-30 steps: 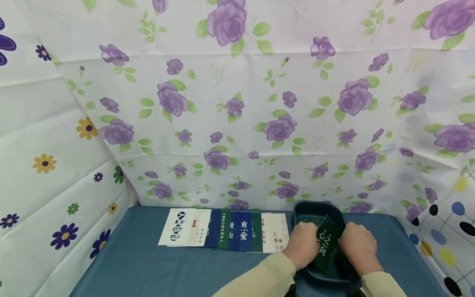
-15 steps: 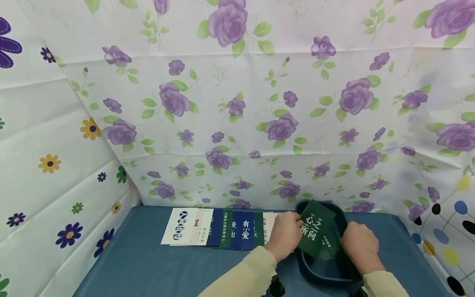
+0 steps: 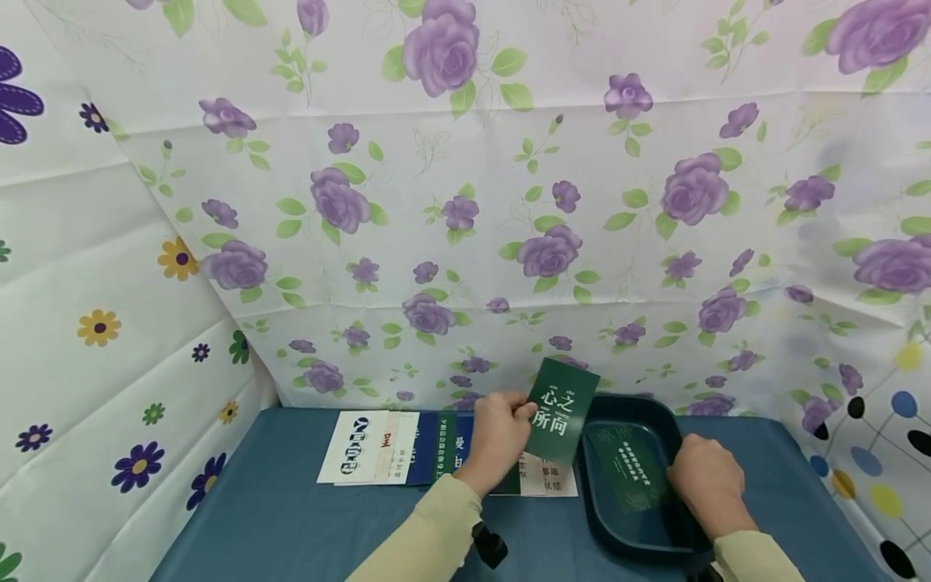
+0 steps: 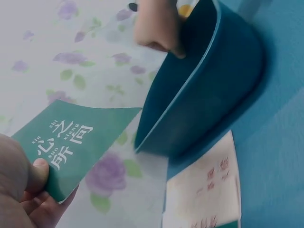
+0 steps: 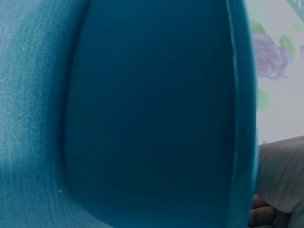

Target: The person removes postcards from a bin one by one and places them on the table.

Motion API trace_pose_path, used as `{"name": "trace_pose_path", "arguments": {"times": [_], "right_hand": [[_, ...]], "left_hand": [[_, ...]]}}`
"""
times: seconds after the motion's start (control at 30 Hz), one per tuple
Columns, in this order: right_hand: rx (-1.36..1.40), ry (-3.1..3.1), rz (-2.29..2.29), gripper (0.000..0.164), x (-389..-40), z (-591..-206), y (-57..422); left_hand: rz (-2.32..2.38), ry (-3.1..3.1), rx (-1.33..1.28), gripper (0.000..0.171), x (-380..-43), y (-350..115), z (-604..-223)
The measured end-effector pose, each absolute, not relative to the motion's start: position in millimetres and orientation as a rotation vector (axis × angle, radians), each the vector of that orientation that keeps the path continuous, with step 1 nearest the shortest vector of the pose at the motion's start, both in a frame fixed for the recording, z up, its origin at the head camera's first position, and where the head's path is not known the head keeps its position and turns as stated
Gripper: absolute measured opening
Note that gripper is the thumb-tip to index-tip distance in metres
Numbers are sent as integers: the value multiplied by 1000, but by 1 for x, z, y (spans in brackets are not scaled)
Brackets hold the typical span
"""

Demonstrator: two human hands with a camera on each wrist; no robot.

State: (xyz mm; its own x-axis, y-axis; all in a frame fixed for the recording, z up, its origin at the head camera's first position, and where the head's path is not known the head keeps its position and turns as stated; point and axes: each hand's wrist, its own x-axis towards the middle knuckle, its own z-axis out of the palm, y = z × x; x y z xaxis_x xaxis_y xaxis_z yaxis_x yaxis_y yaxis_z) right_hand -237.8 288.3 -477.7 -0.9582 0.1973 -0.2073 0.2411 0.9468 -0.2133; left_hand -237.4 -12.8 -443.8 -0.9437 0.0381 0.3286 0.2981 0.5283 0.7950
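Observation:
My left hand [image 3: 499,436] pinches a green card [image 3: 562,411] with white Chinese characters between thumb and fingers; the left wrist view shows the thumb on the face of the same card [image 4: 71,142]. It is held up over the right end of a row of overlapping cards [image 3: 356,449], apart from the dark blue bin [image 3: 591,493]. My right hand [image 3: 707,485] grips the bin's right rim, fingers curled over it. Inside the bin lies another green card [image 3: 627,469]. In the right wrist view, the bin's outer wall [image 5: 152,114] fills most of the picture.
White, blue and green cards lie in the row, its middle partly hidden by my left hand and forearm. A blue cloth [image 3: 291,533] covers the table. Flowered sheets [image 3: 465,202] hang behind and at the sides.
My left hand has lifted the green card out of the bin and carried it left, above the row. Another green card now shows in the bin. The right hand has stayed on the rim.

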Motion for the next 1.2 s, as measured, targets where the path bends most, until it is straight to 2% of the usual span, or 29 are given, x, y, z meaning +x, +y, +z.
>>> {"name": "trace_pose_path", "arguments": {"times": [0.47, 0.7, 0.83, 1.07, 1.2], "right_hand": [[322, 2903, -373, 18, -237, -480, 290], [329, 2909, -370, 18, -237, -477, 288], [330, 2916, -364, 20, -237, -476, 289], [323, 2912, -372, 23, -237, -475, 288], [326, 2906, -373, 21, -236, -475, 288]], "left_hand": [[-1324, -2421, -94, 11, -236, -79, -449], [-1199, -2403, -10, 20, -235, -109, -452], [-1181, -2379, 59, 10, -235, -125, -455], [-1180, -2353, 141, 8, -232, -153, -459], [-1164, -2369, 196, 18, -228, -170, -459]]}}
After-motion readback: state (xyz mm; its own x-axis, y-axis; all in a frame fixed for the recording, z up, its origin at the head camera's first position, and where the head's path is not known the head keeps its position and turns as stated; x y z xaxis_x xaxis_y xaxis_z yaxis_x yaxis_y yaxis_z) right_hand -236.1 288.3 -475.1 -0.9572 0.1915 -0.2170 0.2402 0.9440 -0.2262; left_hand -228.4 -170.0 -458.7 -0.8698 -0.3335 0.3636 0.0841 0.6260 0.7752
